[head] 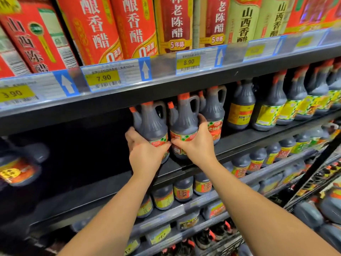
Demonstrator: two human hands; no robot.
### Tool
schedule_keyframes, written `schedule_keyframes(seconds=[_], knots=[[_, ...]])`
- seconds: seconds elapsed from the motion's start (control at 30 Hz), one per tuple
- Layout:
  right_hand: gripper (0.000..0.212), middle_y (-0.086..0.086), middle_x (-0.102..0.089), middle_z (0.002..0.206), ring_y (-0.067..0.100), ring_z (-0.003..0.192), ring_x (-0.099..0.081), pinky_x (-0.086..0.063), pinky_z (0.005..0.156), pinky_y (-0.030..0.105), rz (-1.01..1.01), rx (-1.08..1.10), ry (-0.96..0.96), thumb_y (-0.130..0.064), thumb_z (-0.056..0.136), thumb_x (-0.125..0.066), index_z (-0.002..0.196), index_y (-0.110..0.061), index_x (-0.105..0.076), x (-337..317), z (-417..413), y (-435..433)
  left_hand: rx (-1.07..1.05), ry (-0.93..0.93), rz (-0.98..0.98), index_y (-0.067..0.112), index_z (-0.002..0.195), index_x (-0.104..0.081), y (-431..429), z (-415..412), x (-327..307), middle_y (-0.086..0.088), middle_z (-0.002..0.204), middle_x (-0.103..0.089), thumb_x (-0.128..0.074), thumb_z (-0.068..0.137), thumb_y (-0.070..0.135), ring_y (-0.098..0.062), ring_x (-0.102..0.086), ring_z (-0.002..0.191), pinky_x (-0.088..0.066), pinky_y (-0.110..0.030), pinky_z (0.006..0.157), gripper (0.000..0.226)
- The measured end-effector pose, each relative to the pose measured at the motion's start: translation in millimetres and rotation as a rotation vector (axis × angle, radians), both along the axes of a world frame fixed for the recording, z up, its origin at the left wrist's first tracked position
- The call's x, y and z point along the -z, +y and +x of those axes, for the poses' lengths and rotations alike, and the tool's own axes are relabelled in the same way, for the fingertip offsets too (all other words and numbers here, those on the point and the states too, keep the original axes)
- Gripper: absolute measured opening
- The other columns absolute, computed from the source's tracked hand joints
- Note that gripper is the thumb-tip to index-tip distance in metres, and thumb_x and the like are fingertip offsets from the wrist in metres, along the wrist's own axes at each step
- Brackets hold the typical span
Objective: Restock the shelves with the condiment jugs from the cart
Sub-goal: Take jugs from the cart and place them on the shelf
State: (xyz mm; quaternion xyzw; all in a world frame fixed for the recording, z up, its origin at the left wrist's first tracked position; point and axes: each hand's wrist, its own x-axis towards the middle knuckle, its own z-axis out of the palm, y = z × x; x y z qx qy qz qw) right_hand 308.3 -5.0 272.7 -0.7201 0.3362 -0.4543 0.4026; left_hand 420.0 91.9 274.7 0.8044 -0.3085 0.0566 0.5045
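Observation:
Two dark condiment jugs with orange caps and red-green labels stand side by side on the black middle shelf [239, 143]. My left hand [145, 150] wraps the lower body of the left jug [151, 122]. My right hand [195, 143] grips the lower body of the right jug [184, 119]. Both jugs are upright near the shelf's front edge. A third matching jug [214, 108] stands just behind and to the right of them.
Left of the jugs the middle shelf is dark, with one jug [20, 167] at the far left. More jugs [273, 108] fill the shelf to the right. Red vinegar cartons [96, 28] line the shelf above. Lower shelves hold more jugs. A wire cart [313, 183] with jugs is at right.

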Motion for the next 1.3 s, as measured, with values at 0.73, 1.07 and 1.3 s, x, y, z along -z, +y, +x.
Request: schedule_keyframes(seconds=[0.73,1.07,1.3], knots=[[0.111,-0.003,-0.061,0.126,0.007,0.108,-0.058,-0.046,0.086,0.020,-0.066,0.027,0.072,-0.036,0.057,-0.092,0.146,-0.016,-0.029,-2.7,-6.5,-27.6,-0.046,-0.062,0.039,0.003,0.134,-0.027,-19.2,-8.8,0.1,-0.014,0.135,-0.033,-0.091,0.049,0.047,-0.034,-0.046,0.124,-0.051,-0.043,0.081,0.116],[0.098,0.002,-0.062,0.130,0.018,0.120,-0.057,-0.046,0.094,0.023,-0.216,0.066,0.151,-0.041,0.065,-0.086,0.145,-0.011,-0.037,-4.4,-13.6,-27.2,0.035,-0.015,0.107,0.019,0.150,-0.009,4.6,-14.3,7.3,-0.007,0.146,-0.020,-0.087,0.060,0.046,-0.033,-0.048,0.126,-0.053,-0.041,0.085,0.122],[0.081,0.007,-0.052,0.122,0.011,0.117,-0.044,-0.030,0.092,0.009,-0.340,0.188,0.214,-0.041,0.073,-0.082,0.137,-0.007,-0.047,-7.7,-30.7,-16.8,0.001,-0.082,0.068,0.025,0.144,-0.020,24.1,-26.2,0.6,-0.003,0.136,-0.032,-0.082,0.061,0.054,-0.028,-0.051,0.118,-0.055,-0.050,0.080,0.108]])
